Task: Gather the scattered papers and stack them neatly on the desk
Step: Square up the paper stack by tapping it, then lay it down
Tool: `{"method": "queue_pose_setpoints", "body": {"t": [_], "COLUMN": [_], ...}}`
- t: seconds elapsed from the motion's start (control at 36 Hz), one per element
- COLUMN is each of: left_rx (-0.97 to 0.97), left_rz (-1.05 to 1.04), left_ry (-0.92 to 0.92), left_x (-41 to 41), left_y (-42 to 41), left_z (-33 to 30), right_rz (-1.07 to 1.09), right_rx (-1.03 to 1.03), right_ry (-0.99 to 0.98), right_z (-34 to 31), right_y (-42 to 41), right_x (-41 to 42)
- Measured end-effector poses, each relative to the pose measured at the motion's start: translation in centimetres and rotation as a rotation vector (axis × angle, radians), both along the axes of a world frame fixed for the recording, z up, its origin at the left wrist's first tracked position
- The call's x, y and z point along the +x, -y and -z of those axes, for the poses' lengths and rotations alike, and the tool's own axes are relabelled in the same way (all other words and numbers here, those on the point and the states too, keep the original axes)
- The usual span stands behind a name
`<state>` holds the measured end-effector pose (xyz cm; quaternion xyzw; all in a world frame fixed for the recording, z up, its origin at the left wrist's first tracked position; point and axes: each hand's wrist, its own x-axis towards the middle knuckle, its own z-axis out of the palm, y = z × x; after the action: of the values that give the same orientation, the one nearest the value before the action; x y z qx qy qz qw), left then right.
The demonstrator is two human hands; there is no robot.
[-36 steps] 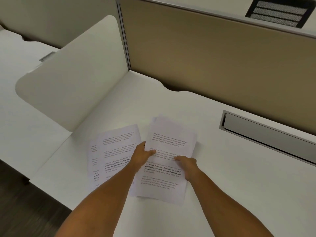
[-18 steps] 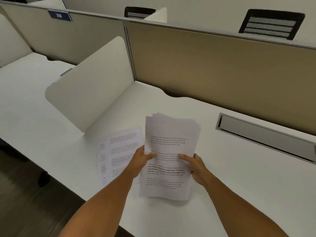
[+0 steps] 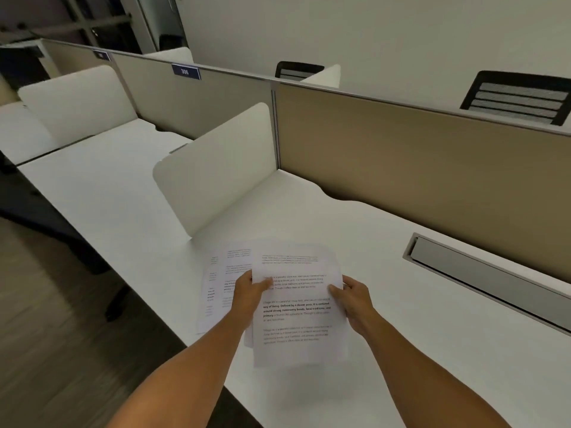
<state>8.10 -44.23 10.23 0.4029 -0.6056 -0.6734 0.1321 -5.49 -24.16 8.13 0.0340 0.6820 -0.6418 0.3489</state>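
Meanwhile, your left hand [image 3: 249,291] and right hand [image 3: 355,296] gripped a sheaf of printed papers [image 3: 298,307] by its side edges above the desk's [image 3: 432,350] front edge; more loose sheets [image 3: 216,291] lay flat just left.

held stack [image 3: 296,307] right of loose sheets [image 3: 216,288] (on desk [image 3: 432,350]) | divider [image 3: 216,168] behind-left | cable tray [image 3: 482,273] right

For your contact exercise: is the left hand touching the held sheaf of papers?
Touching. The head view shows the left hand with its thumb pressed on the sheaf at the left edge.
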Motion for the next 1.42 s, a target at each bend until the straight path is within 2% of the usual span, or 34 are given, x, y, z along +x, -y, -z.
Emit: {"method": "queue_pose_setpoints", "body": {"t": [0.17, 0.47, 0.69, 0.86, 1.14, 1.42], "left_rx": [-0.127, -0.186, -0.172, -0.173, -0.237, -0.275], "left_rz": [-0.044, -0.062, -0.105, -0.074, -0.123, -0.084], "left_ry": [0.1, 0.179, 0.259, 0.295, 0.518, 0.7], "left_x": [1.8, 4.3, 2.9, 1.1, -1.6, -2.4], "left_y": [0.9, 6.3, 11.0, 14.7, 18.6, 19.5], "left_z": [-0.5, 0.1, 2.3, 4.8, 9.7, 12.0], "right_rz": [-0.083, -0.125, -0.096, -0.121, -0.139, -0.226], "right_rx": [0.037, 0.087, 0.2, 0.297, 0.403, 0.839], "right_ry": [-0.027, -0.043, 0.0, -0.049, 0.002, -0.062], "right_z": [-0.8, 0.2, 2.1, 3.6, 6.7, 8.9], "right_y": [2.8, 9.0, 14.7, 18.6, 23.8, 27.1], "right_x": [1.2, 3.1, 2.7, 1.8, 0.9, 0.4]}}
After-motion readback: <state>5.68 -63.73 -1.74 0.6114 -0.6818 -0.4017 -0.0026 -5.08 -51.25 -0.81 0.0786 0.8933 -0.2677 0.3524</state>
